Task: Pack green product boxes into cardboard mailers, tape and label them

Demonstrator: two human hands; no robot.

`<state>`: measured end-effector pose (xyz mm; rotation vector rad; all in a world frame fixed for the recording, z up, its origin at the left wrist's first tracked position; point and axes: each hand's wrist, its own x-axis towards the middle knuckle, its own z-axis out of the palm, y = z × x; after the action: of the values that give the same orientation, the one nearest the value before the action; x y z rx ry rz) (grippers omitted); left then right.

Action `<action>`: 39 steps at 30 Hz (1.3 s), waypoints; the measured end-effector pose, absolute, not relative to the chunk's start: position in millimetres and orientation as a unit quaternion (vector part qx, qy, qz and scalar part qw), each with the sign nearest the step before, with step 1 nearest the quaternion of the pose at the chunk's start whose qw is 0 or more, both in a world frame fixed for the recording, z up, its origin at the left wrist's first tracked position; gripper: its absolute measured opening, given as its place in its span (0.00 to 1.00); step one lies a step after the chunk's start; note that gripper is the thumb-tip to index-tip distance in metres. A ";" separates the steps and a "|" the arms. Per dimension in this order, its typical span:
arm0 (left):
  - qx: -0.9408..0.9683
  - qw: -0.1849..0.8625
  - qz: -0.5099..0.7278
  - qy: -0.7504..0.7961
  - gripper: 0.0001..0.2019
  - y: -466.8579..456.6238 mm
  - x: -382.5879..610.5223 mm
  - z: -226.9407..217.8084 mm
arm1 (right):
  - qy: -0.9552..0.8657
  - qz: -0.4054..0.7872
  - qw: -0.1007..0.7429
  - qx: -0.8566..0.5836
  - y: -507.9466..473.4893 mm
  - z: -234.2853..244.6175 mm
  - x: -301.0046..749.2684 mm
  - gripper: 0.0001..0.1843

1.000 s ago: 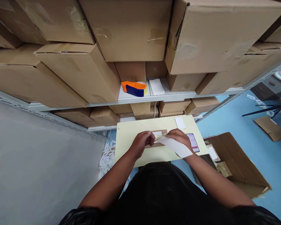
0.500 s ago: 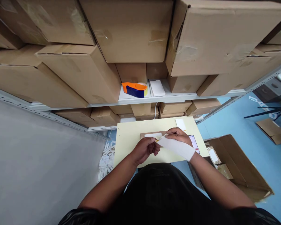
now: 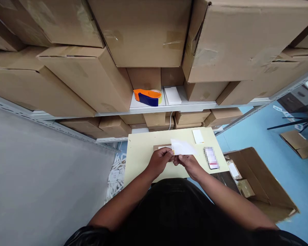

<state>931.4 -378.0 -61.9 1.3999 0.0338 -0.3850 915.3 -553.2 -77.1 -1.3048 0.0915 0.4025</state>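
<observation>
Both my hands meet over the small pale yellow table (image 3: 141,150). My left hand (image 3: 161,160) and my right hand (image 3: 188,163) pinch the lower edge of a white paper strip (image 3: 182,147), which stands up and away from me. Just behind the strip a flat brown package (image 3: 161,148) with a white label lies on the table. A phone (image 3: 210,158) lies to the right of my right hand. A small white card (image 3: 197,136) rests near the table's far right corner.
Metal shelving behind the table carries large cardboard boxes (image 3: 141,32). An orange and blue tape dispenser (image 3: 146,96) and a white box (image 3: 172,95) sit on the shelf. An open carton (image 3: 256,181) stands on the blue floor at right. White paper scraps (image 3: 116,174) litter the floor at left.
My right hand has drawn back towards me and come beside the left hand. The white strip, which lay over my right wrist, now stands up ahead of both hands. The phone is uncovered.
</observation>
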 end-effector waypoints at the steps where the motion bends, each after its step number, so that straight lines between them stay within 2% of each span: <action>1: 0.649 0.739 -0.179 0.011 0.16 -378.4 930.6 -64.4 | 0.071 0.174 0.780 -0.596 -548.4 -76.2 914.4 0.25; 5: 0.645 0.740 -0.189 0.005 0.13 -379.2 926.8 -71.5 | 0.152 0.127 0.791 -0.579 -538.1 -73.1 918.9 0.21; 11: 0.638 0.745 -0.194 -0.011 0.07 -377.1 921.2 -75.5 | 0.129 0.111 0.789 -0.590 -535.9 -77.1 915.2 0.21; 20: 0.611 0.767 -0.196 -0.001 0.07 -378.2 915.5 -77.8 | 0.125 0.089 0.788 -0.597 -532.8 -84.2 905.8 0.19; 30: 0.638 0.744 -0.200 -0.011 0.06 -379.3 912.8 -80.6 | 0.148 0.101 0.786 -0.592 -532.5 -83.6 898.1 0.19; 39: 0.668 0.732 -0.133 0.011 0.04 -381.0 909.8 -85.6 | 0.215 0.246 0.824 -0.463 -532.4 -103.6 891.9 0.23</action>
<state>909.8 -381.0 -85.6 1.4704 0.0252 -0.2918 891.9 -532.4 -103.6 -0.9834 0.4563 0.5223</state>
